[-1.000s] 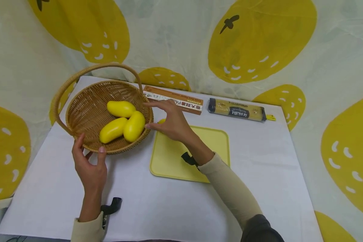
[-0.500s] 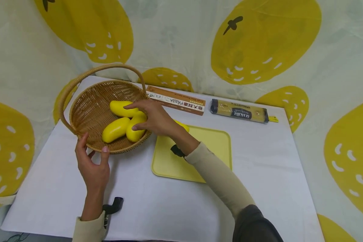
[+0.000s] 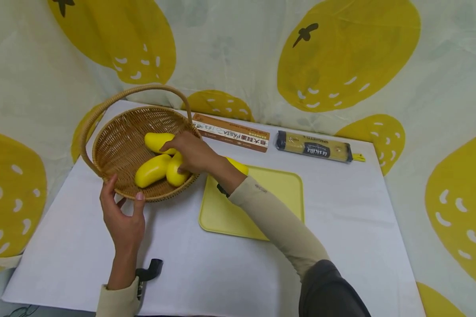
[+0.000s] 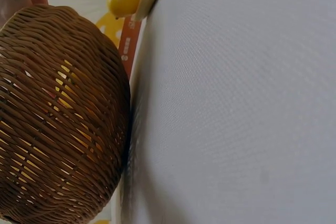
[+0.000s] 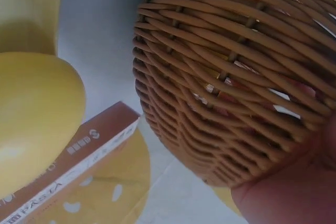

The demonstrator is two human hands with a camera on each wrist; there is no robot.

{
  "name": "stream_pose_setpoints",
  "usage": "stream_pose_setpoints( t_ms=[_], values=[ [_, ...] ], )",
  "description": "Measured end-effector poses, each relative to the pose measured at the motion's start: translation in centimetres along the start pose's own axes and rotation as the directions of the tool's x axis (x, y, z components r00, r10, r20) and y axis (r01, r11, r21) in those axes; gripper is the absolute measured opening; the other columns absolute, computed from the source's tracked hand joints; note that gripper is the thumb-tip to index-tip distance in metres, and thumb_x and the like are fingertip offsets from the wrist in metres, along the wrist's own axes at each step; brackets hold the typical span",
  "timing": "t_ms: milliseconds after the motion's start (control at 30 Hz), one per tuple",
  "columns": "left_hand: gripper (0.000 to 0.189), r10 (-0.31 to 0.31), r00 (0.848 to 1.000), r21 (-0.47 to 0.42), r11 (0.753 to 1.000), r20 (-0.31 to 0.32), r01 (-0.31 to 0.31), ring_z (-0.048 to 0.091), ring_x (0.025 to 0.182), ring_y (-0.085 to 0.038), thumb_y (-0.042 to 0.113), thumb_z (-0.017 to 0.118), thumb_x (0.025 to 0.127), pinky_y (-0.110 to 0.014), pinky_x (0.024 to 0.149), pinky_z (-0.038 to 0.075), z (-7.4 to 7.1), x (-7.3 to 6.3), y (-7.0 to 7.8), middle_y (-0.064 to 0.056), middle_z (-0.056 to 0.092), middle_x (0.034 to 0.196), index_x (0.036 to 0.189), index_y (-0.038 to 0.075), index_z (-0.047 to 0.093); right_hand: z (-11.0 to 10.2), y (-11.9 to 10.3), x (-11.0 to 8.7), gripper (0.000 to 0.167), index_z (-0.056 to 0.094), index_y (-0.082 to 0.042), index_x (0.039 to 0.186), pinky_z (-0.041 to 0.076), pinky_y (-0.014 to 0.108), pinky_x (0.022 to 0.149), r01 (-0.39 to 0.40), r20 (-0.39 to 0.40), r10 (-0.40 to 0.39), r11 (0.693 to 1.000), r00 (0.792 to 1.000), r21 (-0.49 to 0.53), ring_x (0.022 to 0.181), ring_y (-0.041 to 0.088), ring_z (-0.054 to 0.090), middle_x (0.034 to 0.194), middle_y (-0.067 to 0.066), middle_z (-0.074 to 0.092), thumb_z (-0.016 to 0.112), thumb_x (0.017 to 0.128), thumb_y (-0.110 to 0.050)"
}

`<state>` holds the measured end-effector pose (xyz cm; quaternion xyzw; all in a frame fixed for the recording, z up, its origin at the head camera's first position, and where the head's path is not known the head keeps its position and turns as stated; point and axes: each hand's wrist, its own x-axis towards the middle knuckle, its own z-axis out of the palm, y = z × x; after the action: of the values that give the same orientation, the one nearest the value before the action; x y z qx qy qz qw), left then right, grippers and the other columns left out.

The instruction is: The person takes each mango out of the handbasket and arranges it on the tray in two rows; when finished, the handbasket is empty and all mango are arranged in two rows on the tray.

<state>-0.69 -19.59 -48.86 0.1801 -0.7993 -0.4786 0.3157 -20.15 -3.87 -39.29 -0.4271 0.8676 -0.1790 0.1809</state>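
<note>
A wicker basket (image 3: 120, 145) with a tall arched handle tilts toward me, holding three yellow mangoes. My left hand (image 3: 124, 224) grips its near rim, thumb on the inner side. Reaching over the right rim, my right hand (image 3: 194, 152) curls its fingers and thumb round the rightmost mango (image 3: 176, 175) and partly covers it. Beside that one lie a front mango (image 3: 152, 171) and a back mango (image 3: 157, 141). Another mango (image 5: 37, 114) is on the yellow tray (image 3: 258, 202), half hidden behind my right forearm in the head view.
A brown and white pasta box (image 3: 234, 133) lies along the back of the white table (image 3: 341, 229). To its right is a spaghetti packet (image 3: 314, 146) with dark ends. Behind the table hangs a fruit-printed curtain (image 3: 230, 48).
My right hand has moved left, from beside the basket's right rim into the basket, and its fingers have closed round the rightmost mango. My left hand keeps its grip on the rim.
</note>
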Motion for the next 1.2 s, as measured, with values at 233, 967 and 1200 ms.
stream_pose_setpoints(
  t_ms=[233, 967, 1200],
  values=[
    [0.069, 0.011, 1.000, -0.009, 1.000, 0.002, -0.011, 0.042, 0.152, -0.017, 0.023, 0.069, 0.097, -0.019, 0.103, 0.040, 0.0, -0.3, -0.1, 0.006, 0.042, 0.166, 0.160, 0.030, 0.043, 1.0, -0.6, 1.2, 0.066, 0.064, -0.023, 0.147, 0.043, 0.035, 0.116, -0.055, 0.002, 0.055, 0.997, 0.998, -0.046, 0.143, 0.022, 0.046, 0.148, 0.002, 0.060, 0.089, 0.087, -0.022],
    [0.072, 0.033, 0.999, 0.027, 0.999, 0.017, -0.034, 0.037, 0.155, -0.018, 0.023, 0.072, 0.094, -0.033, 0.107, 0.041, -0.1, -0.5, 0.4, -0.001, 0.042, 0.167, 0.161, 0.022, 0.045, 0.3, -0.1, 1.8, 0.058, 0.072, -0.021, 0.133, 0.045, 0.034, 0.115, -0.010, 0.191, 0.024, 0.997, 0.981, -0.073, 0.134, 0.017, 0.057, 0.141, -0.005, 0.068, 0.095, 0.080, -0.023],
    [0.073, 0.028, 0.999, 0.032, 0.999, 0.025, -0.029, 0.037, 0.156, -0.018, 0.026, 0.072, 0.094, -0.048, 0.107, 0.043, -0.2, -0.4, 0.4, -0.003, 0.040, 0.169, 0.161, 0.020, 0.043, 0.3, 0.2, 2.0, 0.060, 0.072, -0.026, 0.135, 0.046, 0.034, 0.114, -0.003, 0.226, 0.012, 0.999, 0.974, -0.039, 0.132, 0.015, 0.059, 0.139, -0.008, 0.069, 0.095, 0.079, -0.029]
  ],
)
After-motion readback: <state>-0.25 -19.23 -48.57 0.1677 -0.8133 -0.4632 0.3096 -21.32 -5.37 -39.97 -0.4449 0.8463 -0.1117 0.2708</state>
